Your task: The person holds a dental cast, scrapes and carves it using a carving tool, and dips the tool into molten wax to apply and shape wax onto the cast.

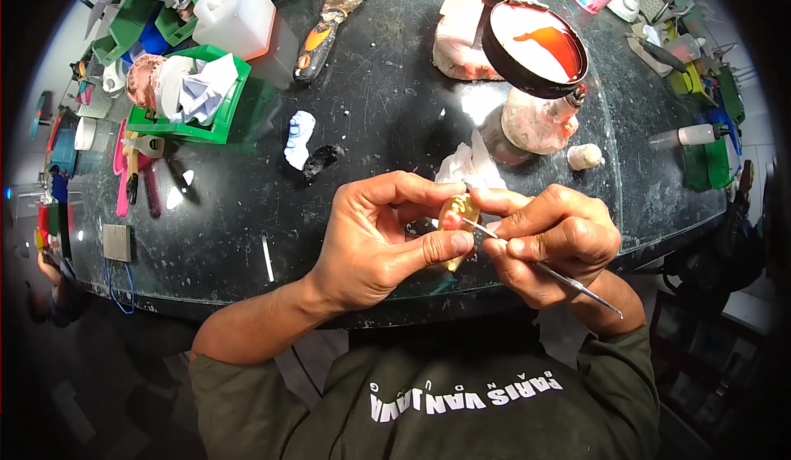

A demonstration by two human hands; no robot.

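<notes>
My left hand (367,233) is closed around a small yellowish dental model (470,207) with pink wax-like material on it, pinching it between thumb and fingers. In my right hand (560,241) is a thin metal dental carver (568,279), held like a pen. Its working end touches or nearly touches the pink part, while the other hooked end points down toward my body. Fingers of the right hand also rest close to the model's upper edge. Fingers cover much of the model. Just behind the hands lies crumpled white tissue (471,163).
A round dark pan (535,48) with red material stands above a stained spirit burner (535,122); a small white cap (585,157) is nearby. Farther left are a scraper (329,31), a pale blue-white moulded piece (299,138), a green bin (216,130) and a plastic jug (235,15).
</notes>
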